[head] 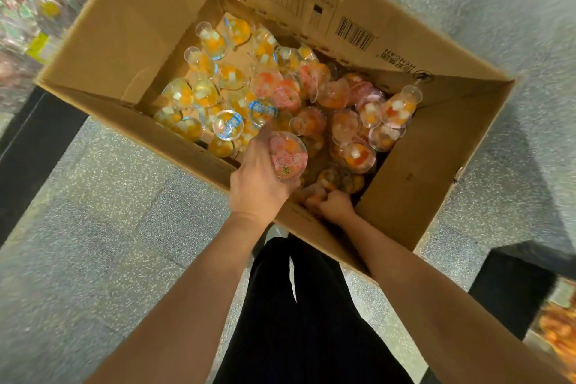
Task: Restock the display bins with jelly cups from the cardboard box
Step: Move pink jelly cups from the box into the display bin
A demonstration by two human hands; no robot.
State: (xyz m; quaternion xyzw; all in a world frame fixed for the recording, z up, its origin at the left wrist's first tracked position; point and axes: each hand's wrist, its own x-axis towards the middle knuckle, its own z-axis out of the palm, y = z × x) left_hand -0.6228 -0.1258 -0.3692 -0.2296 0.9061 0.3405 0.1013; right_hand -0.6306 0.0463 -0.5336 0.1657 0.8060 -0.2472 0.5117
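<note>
An open cardboard box [131, 40] stands on the floor and holds several jelly cups: yellow ones with blue lids [230, 125] on its left side, pink-lidded ones [358, 156] on its right. My left hand [258, 184] is above the box's near edge and holds a pink-lidded jelly cup [288, 154], lid facing up. My right hand [333, 204] reaches down into the near corner of the box with fingers curled among the cups there; what it holds is hidden in shadow.
Speckled grey floor [93, 243] lies around the box. A display bin with wrapped sweets [28, 9] is at the upper left, another bin with orange packs [558, 327] at the lower right. Black bin bases flank both sides. My dark trousers are below the box.
</note>
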